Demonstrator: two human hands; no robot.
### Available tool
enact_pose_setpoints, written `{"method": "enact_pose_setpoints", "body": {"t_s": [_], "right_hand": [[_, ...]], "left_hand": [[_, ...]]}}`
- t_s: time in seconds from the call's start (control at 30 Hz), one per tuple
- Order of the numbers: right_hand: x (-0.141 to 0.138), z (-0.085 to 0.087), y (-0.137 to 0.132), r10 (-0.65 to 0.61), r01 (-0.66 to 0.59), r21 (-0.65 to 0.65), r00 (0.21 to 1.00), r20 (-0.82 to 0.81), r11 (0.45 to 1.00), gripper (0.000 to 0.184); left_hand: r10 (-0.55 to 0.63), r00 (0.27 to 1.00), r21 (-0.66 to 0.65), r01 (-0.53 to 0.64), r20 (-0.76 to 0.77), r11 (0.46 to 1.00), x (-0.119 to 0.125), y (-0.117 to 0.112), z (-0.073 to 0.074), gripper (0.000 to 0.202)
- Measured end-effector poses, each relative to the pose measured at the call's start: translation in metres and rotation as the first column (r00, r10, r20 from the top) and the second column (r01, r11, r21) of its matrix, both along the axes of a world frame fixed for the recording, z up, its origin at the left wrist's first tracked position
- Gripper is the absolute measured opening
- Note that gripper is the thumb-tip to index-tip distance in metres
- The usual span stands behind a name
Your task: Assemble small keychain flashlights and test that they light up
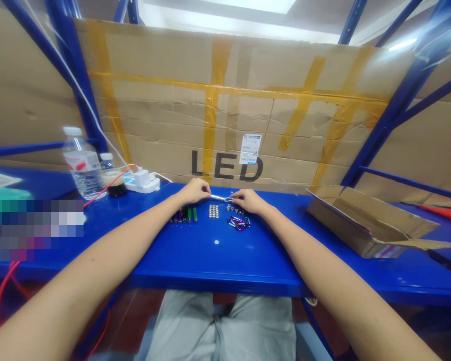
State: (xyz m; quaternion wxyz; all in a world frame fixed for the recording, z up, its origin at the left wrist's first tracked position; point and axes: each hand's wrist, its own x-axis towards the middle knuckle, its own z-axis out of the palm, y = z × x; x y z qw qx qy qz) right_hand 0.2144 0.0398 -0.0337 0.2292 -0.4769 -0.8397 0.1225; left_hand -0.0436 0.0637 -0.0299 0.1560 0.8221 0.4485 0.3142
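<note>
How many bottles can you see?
2: a tall clear bottle on the left, and a shorter, dark-bottomed bottle just right of it.

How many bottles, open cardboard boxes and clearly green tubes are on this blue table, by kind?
Bottles: 2 (water bottle, smaller bottle with dark liquid)
Open cardboard box: 1
Clearly green tubes: 2
Total: 5
</note>
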Motion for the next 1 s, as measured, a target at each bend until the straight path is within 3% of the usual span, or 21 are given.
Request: {"method": "enact_pose_setpoints", "body": {"t_s": [0.27, 0.47, 0.6, 0.7, 0.83, 1.0], "right_hand": [[0.009, 0.000, 0.005, -0.059, 0.060, -0.025, 0.997, 0.043, 0.998, 0.021], [0.010, 0.003, 0.000, -0.065, 0.066, -0.057, 0.998, 0.027, 0.996, 0.020], [0.011, 0.004, 0.000, -0.064, 0.065, -0.077, 0.998, 0.017, 0.995, 0.019], [0.012, 0.004, 0.000, -0.058, 0.058, -0.086, 0.998, 0.008, 0.995, 0.018], [0.013, 0.004, 0.000, -0.049, 0.049, -0.084, 0.999, -0.007, 0.995, 0.016], [0.011, 0.006, -0.003, -0.055, 0.055, -0.074, 0.998, 0.013, 0.996, 0.016]], "left_hand": [[0.139, 0.961, 0.067, -0.127, -0.239, 0.990, -0.020, 0.006, -0.002, 0.007], [0.159, 0.950, 0.107, -0.134, -0.270, 0.985, -0.016, 0.003, -0.002, 0.011], [0.178, 0.957, 0.095, -0.160, -0.230, 0.982, -0.018, 0.000, 0.012, 0.015], [0.004, 0.945, -0.098, -0.038, -0.326, 0.994, -0.021, -0.007, 0.031, 0.017], [-0.215, 0.875, -0.378, 0.041, -0.434, 0.925, -0.022, -0.019, 0.048, 0.033], [-0.325, 0.857, -0.424, 0.141, -0.401, 0.895, -0.019, -0.026, 0.046, 0.047]]}}
